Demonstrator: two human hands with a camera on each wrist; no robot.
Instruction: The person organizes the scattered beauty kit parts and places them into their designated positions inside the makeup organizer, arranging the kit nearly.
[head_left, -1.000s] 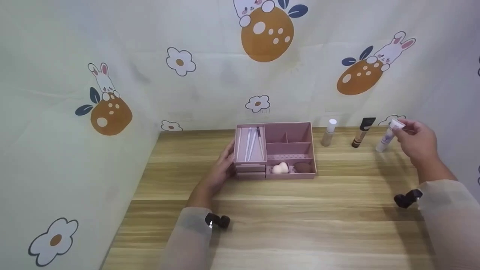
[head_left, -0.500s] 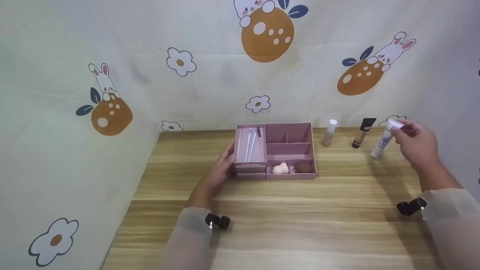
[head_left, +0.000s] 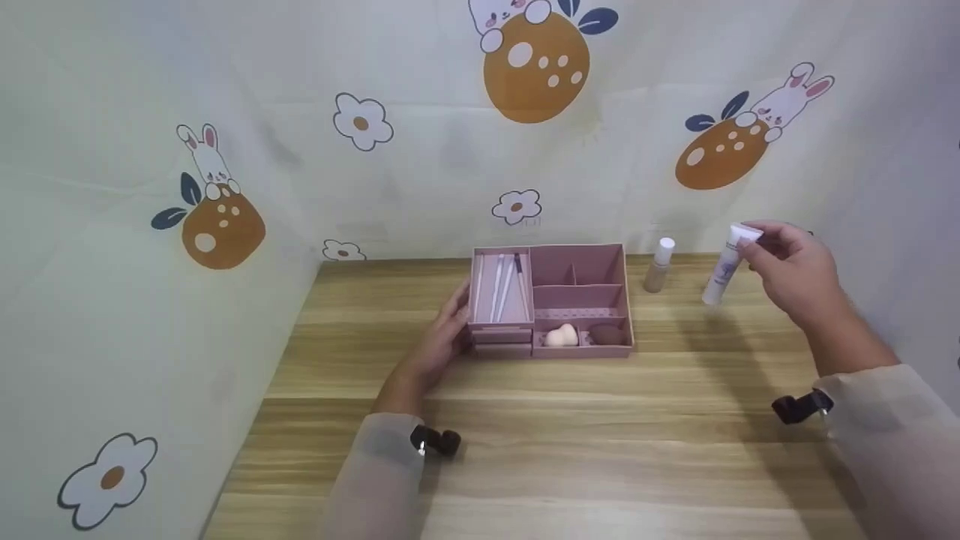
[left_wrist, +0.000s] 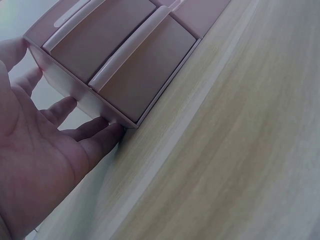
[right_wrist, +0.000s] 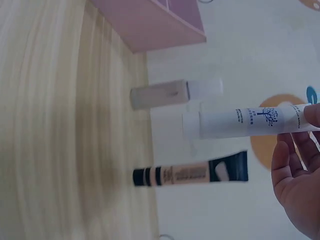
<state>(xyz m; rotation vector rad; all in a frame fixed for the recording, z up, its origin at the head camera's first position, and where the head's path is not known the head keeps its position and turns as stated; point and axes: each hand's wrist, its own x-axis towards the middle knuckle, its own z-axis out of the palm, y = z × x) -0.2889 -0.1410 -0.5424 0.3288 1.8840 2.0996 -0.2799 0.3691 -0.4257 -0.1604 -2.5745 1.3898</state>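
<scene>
A white tube (head_left: 722, 274) with a flat crimped end is pinched near that end between the thumb and fingers of my right hand (head_left: 802, 274). It hangs raised and slightly tilted, cap down. In the right wrist view, blue print and a tree show on the tube (right_wrist: 250, 122). Beside it stands a tan tube (right_wrist: 185, 173) with black ends, hidden behind the white tube in the head view. My left hand (head_left: 442, 337) touches the left side of a pink organizer (head_left: 581, 352). Its fingers (left_wrist: 62, 107) reach out along the side wall, next to two drawers (left_wrist: 145, 70).
A small bottle (head_left: 655, 279) with a white cap stands right of the organizer. Slim sticks (head_left: 499, 292) lie in its top left tray; a cream sponge (head_left: 560, 337) and a brown sponge (head_left: 606, 334) sit in the front compartments. A printed cloth (head_left: 442, 172) hangs behind the wooden table (head_left: 600, 450).
My right hand has carried the white tube left from the far right, lifting it in front of the tan tube. The left hand stays against the organizer.
</scene>
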